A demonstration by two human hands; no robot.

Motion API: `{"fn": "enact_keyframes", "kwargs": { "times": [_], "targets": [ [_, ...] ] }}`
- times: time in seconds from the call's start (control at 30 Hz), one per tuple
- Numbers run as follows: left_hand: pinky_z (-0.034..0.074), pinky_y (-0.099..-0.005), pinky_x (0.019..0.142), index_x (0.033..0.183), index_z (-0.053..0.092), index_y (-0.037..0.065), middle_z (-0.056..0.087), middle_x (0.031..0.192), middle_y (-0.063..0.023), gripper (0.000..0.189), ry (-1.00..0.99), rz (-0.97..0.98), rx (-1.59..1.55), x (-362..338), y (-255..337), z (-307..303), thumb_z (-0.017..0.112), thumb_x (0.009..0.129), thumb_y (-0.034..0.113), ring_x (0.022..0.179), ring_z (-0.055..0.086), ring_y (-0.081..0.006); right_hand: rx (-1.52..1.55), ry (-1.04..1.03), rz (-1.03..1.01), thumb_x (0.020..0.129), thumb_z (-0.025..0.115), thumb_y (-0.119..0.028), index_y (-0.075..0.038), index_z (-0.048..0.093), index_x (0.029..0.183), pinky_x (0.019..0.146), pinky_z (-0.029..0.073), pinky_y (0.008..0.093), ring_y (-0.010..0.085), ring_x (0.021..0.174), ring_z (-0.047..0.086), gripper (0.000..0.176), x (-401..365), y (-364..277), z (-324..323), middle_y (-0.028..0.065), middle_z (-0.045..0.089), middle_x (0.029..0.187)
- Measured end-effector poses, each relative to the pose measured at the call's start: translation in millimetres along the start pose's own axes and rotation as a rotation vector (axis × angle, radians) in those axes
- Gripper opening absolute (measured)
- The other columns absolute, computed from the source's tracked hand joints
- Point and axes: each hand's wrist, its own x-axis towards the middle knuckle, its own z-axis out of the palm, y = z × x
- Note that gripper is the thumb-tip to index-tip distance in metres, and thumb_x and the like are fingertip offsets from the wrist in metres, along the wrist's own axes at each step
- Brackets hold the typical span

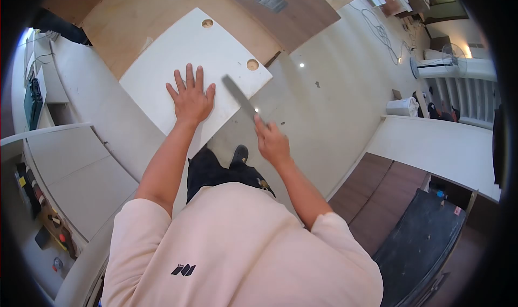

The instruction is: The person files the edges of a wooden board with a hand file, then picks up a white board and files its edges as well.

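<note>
A white panel (189,53) with two round cup holes cut near its far right edge lies in front of me. My left hand (194,100) rests palm down on the panel, fingers spread. My right hand (272,141) is closed around one end of a long flat grey file (239,95), slightly blurred. The file's far end overlaps the panel's right part in this view, and the hand itself is just off the panel's right edge.
Under the panel is a brown board surface (124,35). A wood-toned panel (302,16) lies at the back. Cabinets stand at left (81,161) and right (372,188). On the right are a fan (452,59), loose cable (372,24) and pale floor (329,107) with small debris.
</note>
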Motion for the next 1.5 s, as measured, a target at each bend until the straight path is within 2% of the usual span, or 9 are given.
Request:
{"fn": "enact_keyframes", "kwargs": {
  "times": [0.13, 0.33, 0.43, 0.63, 0.83, 0.93, 1.13, 1.33, 1.5],
  "targets": [
    [0.004, -0.0664, 0.121, 0.162, 0.026, 0.020, 0.015, 0.170, -0.0074, 0.067, -0.011, 0.010, 0.006, -2.9, -1.1, 4.2, 0.032, 0.105, 0.053, 0.156, 0.007, -0.0405, 0.012, -0.002, -0.003, 0.097, 0.064, -0.024, -0.031, 0.061, 0.140, 0.063, 0.053, 0.0441, 0.0340, 0.071, 0.063, 0.043, 48.6, -6.0, -10.1, 0.0079, 0.059, 0.088],
    [0.005, -0.0653, 0.121, 0.161, 0.028, 0.020, 0.019, 0.170, -0.0068, 0.062, 0.052, 0.016, 0.019, -1.9, -4.1, 15.1, 0.032, 0.106, 0.048, 0.156, 0.011, -0.0391, 0.060, -0.050, -0.043, 0.098, 0.063, -0.026, -0.030, 0.062, 0.138, 0.063, 0.053, 0.0464, 0.0351, 0.073, 0.064, 0.041, -0.1, -4.0, -4.8, 0.0105, 0.059, 0.091],
    [0.006, -0.0648, 0.122, 0.161, 0.030, 0.020, 0.021, 0.169, -0.0066, 0.060, 0.094, 0.019, -0.013, -1.2, -5.7, 19.8, 0.032, 0.106, 0.045, 0.156, 0.013, -0.0386, -0.015, -0.067, -0.032, 0.098, 0.063, -0.024, -0.030, 0.060, 0.141, 0.064, 0.053, 0.0467, 0.0354, 0.074, 0.064, 0.043, 54.5, -19.9, -9.5, 0.0106, 0.060, 0.091],
    [0.008, -0.0650, 0.122, 0.160, 0.031, 0.019, 0.022, 0.169, -0.0058, 0.059, 0.071, 0.001, 0.032, -1.4, -2.4, 14.7, 0.032, 0.106, 0.044, 0.155, 0.014, -0.0374, 0.142, -0.033, -0.088, 0.100, 0.059, -0.028, -0.029, 0.058, 0.141, 0.064, 0.052, 0.0488, 0.0375, 0.078, 0.065, 0.041, -8.3, -13.4, -1.1, 0.0136, 0.060, 0.095],
    [0.010, -0.0651, 0.121, 0.160, 0.031, 0.019, 0.023, 0.168, -0.0057, 0.058, 0.085, 0.008, 0.024, -0.2, -3.6, 17.2, 0.033, 0.106, 0.043, 0.155, 0.015, -0.0365, -0.038, -0.105, -0.002, 0.100, 0.060, -0.029, -0.029, 0.059, 0.140, 0.064, 0.052, 0.0485, 0.0368, 0.081, 0.065, 0.040, 37.5, -18.5, -4.7, 0.0116, 0.060, 0.094],
    [0.009, -0.0647, 0.122, 0.160, 0.031, 0.019, 0.023, 0.169, -0.0051, 0.058, 0.080, -0.011, -0.001, 0.0, -2.0, 17.2, 0.031, 0.107, 0.042, 0.156, 0.015, -0.0357, 0.180, 0.004, -0.110, 0.100, 0.059, -0.030, -0.029, 0.060, 0.138, 0.064, 0.052, 0.0488, 0.0376, 0.077, 0.064, 0.038, -11.0, -14.3, -2.7, 0.0100, 0.060, 0.093],
    [0.007, -0.0636, 0.122, 0.161, 0.029, 0.019, 0.020, 0.170, -0.0043, 0.058, 0.036, -0.004, 0.010, -0.5, -1.8, 10.4, 0.029, 0.107, 0.042, 0.156, 0.011, -0.0352, -0.023, -0.029, -0.026, 0.099, 0.062, -0.027, -0.030, 0.059, 0.140, 0.064, 0.053, 0.0476, 0.0363, 0.074, 0.064, 0.042, 55.8, -22.2, -0.7, 0.0104, 0.058, 0.091],
    [0.006, -0.0626, 0.123, 0.161, 0.029, 0.020, 0.019, 0.170, -0.0037, 0.058, 0.018, -0.013, -0.039, -2.1, -1.5, 11.1, 0.029, 0.107, 0.041, 0.157, 0.010, -0.0342, 0.091, -0.060, -0.044, 0.099, 0.061, -0.028, -0.029, 0.060, 0.140, 0.063, 0.052, 0.0483, 0.0365, 0.072, 0.064, 0.040, -12.6, -19.1, -4.0, 0.0105, 0.058, 0.090],
    [0.003, -0.0623, 0.123, 0.162, 0.026, 0.022, 0.018, 0.170, -0.0028, 0.059, -0.019, -0.022, 0.000, 4.8, -3.5, 10.3, 0.030, 0.107, 0.044, 0.157, 0.009, -0.0337, -0.005, -0.044, 0.042, 0.097, 0.065, -0.030, -0.027, 0.058, 0.144, 0.065, 0.054, 0.0451, 0.0331, 0.077, 0.067, 0.047, 50.5, -13.1, -13.2, 0.0101, 0.061, 0.092]
  ]
}}
